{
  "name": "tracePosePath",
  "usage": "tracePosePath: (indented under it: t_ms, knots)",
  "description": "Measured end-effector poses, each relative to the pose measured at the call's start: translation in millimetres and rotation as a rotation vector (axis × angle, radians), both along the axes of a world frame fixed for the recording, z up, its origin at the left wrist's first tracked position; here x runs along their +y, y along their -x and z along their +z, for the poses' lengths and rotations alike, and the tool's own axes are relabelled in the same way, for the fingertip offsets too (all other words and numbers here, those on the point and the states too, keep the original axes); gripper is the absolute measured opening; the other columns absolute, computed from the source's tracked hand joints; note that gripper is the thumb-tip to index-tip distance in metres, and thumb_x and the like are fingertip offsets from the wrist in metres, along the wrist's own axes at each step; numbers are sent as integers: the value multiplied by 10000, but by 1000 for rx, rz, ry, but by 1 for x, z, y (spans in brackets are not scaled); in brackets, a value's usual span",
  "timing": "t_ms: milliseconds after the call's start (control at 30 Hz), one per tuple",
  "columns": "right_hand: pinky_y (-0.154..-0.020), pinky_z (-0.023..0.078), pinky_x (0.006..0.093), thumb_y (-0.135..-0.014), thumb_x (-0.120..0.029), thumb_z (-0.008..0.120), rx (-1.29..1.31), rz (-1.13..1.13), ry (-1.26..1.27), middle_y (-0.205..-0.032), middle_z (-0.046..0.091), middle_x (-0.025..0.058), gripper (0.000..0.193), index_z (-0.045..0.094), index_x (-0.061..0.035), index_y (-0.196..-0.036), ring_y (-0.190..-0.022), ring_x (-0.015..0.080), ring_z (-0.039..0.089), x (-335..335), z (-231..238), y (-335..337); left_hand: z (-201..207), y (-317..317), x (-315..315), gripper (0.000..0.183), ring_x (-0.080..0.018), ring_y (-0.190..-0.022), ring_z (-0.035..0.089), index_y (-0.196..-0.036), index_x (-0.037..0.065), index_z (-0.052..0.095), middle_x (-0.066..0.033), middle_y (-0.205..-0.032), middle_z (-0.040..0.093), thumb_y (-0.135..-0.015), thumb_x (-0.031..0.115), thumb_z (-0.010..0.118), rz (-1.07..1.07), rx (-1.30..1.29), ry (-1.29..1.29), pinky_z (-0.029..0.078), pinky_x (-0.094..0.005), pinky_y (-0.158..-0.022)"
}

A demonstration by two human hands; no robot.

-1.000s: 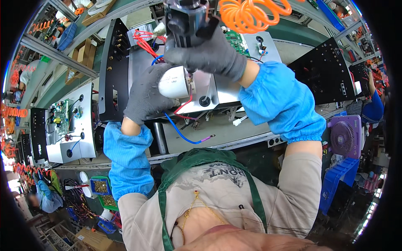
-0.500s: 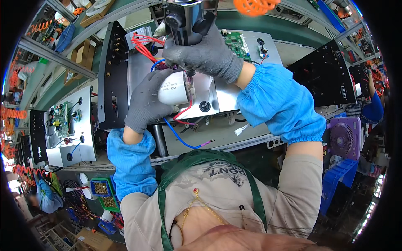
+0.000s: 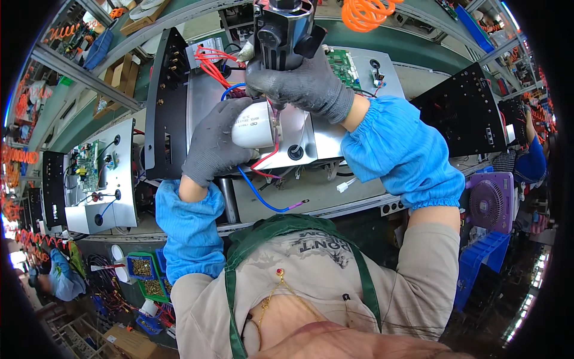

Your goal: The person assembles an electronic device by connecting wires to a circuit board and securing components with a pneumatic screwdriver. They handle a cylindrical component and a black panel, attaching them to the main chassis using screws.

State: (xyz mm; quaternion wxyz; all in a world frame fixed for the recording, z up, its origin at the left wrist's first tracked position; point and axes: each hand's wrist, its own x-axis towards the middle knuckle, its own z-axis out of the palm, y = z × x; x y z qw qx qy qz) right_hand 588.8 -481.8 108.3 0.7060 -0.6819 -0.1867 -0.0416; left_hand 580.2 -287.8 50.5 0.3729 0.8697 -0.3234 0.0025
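My left hand (image 3: 214, 142), in a grey glove, is closed around a white cylindrical capacitor (image 3: 253, 127). The capacitor lies on its side, its terminal end facing right. In my right hand (image 3: 314, 87), also gloved, is a black and silver power screwdriver (image 3: 282, 40), gripped around its lower body. Its tip, mostly hidden by the fingers, is close to the terminals. A red wire (image 3: 266, 160) runs down from the terminal end. Below the capacitor hangs a blue wire (image 3: 258, 194) with a ring lug on its free end. Both hands are over an open metal chassis (image 3: 206, 99).
A black panel (image 3: 162, 110) stands upright left of my hands. Red wires (image 3: 212, 67) and a green circuit board (image 3: 342, 67) are beyond them. An orange coiled hose (image 3: 368, 13) hangs above. Similar units sit on both sides; a purple fan (image 3: 489, 203) stands at right.
The screwdriver and my right hand have shifted slightly right and are a little more upright. The capacitor stays in my left hand with its terminal end tilted slightly.
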Motion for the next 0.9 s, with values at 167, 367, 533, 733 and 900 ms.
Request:
tracePosePath:
  t_ms: [167, 367, 533, 733, 900]
  knots:
    - [-629, 513, 244, -667, -172, 732, -9, -1, 25, -736, 660, 56, 326, 627, -16, -933, -651, 82, 612, -5, -4, -3, -4, 0, 1, 779, -279, -998, 593, -1188, 80, 538, -123, -1089, 588, -451, 125, 788, -14, -23, 3, 473, -361, -865]
    - [-470, 440, 220, -732, -130, 711, -7, 66, 15, -731, 626, 73, 342, 575, -30, -1029, -602, 92, 579, -3, -5, -1, 0, 1, 0, 759, -282, -1005, 581, -1173, 82, 540, -121, -1087, 585, -462, 154, 796, -15, -2, -7, 470, -363, -865]
    - [-465, 434, 211, -736, -132, 708, 15, 60, 24, -725, 629, 77, 299, 587, -24, -987, -586, 88, 573, -3, 0, 2, 0, 1, 0, 731, -307, -1007, 553, -1150, 81, 538, -121, -1070, 573, -474, 199, 791, -25, -16, 22, 459, -381, -865]
    - [-525, 464, 222, -679, -132, 726, 23, 31, -32, -722, 643, 51, 305, 614, -32, -945, -593, 78, 579, -3, -3, 0, -1, 1, 1, 817, -283, -1029, 582, -1207, 92, 526, -127, -1113, 587, -451, 172, 823, -6, 3, -34, 466, -363, -882]
    - [-536, 468, 228, -653, -127, 731, 141, -10, -41, -730, 645, 34, 300, 628, -35, -920, -603, 65, 575, -4, -4, -1, -1, 3, 1, 846, -294, -1047, 572, -1217, 81, 517, -133, -1149, 564, -437, 181, 830, 11, -35, -23, 462, -367, -890]
